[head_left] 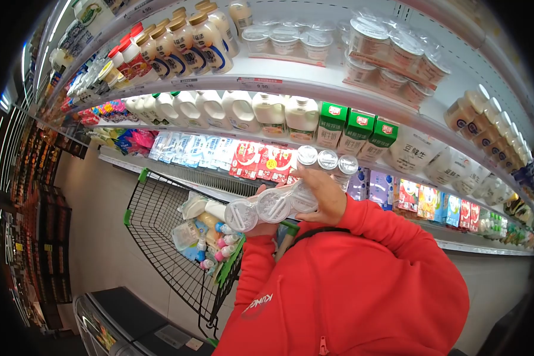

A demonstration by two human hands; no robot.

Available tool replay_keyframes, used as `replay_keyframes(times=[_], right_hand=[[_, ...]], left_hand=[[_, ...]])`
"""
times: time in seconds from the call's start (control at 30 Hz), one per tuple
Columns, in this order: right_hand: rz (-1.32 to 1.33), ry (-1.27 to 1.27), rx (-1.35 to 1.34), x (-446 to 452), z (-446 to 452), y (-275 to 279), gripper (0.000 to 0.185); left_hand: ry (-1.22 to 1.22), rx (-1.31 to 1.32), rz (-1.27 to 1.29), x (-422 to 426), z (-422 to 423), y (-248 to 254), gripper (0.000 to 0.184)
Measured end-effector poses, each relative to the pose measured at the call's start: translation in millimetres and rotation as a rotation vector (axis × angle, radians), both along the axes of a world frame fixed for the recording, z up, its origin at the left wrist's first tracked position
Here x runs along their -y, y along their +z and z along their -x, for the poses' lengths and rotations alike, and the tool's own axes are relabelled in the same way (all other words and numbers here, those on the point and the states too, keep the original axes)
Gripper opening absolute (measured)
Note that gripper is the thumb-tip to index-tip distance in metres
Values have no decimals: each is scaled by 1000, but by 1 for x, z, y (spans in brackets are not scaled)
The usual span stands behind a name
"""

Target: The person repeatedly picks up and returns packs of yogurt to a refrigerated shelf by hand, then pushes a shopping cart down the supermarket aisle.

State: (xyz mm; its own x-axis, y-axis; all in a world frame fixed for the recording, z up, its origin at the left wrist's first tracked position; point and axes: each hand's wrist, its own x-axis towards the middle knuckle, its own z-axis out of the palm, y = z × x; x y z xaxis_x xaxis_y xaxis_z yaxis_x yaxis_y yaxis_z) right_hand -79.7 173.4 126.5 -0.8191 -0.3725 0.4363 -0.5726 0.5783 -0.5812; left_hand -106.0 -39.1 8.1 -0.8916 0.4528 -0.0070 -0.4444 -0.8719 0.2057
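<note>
A row of three round cups with clear lids (273,205) is held in front of my chest. My right hand (325,194) wraps round the right end of the row. Under the left part of it is my left hand (263,226), its fingers largely hidden by the cups. Just beyond, similar lidded cups (327,159) stand on the lower shelf, close to my right hand. Red and white packs (255,159) stand to the left of those cups.
A black wire cart (160,237) with green corners holds bagged items and small bottles (224,249). Shelves ahead carry milk jugs (210,111), green cartons (359,127) and stacked cup packs (391,41). A dark case (130,320) stands at the lower left.
</note>
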Motion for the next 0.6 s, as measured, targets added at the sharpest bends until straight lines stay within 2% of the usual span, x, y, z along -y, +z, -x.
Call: replay_keyframes(times=[0.13, 0.17, 0.2, 0.23, 0.3, 0.37, 0.4, 0.43, 0.5, 0.6], right_hand=[[133, 44, -26, 0, -1, -1, 101], [116, 47, -16, -2, 1, -4, 100], [99, 51, -5, -4, 2, -8, 99], [84, 57, 8, -5, 3, -8, 98], [203, 0, 160, -7, 5, -6, 80], [305, -10, 366, -17, 12, -10, 69], [321, -45, 386, -23, 16, -33, 54], [364, -30, 478, -27, 17, -35, 51], [452, -2, 664, -32, 19, -40, 46], [504, -6, 712, -31, 19, -59, 42]], left_hand=[[-35, -16, -87, 1, 0, -2, 80], [-43, -13, -107, 2, 0, -2, 81], [3, 131, -51, 2, 0, -3, 81], [-65, 74, -141, 4, 3, -7, 81], [-194, -34, -320, 12, 7, -19, 81], [-63, 154, 138, -1, 1, 21, 82], [-87, 73, 119, 1, 1, 14, 83], [-111, -9, 100, 1, 1, 11, 83], [-116, 39, 74, 2, 1, 7, 85], [-145, 85, 75, 2, 0, 5, 87]])
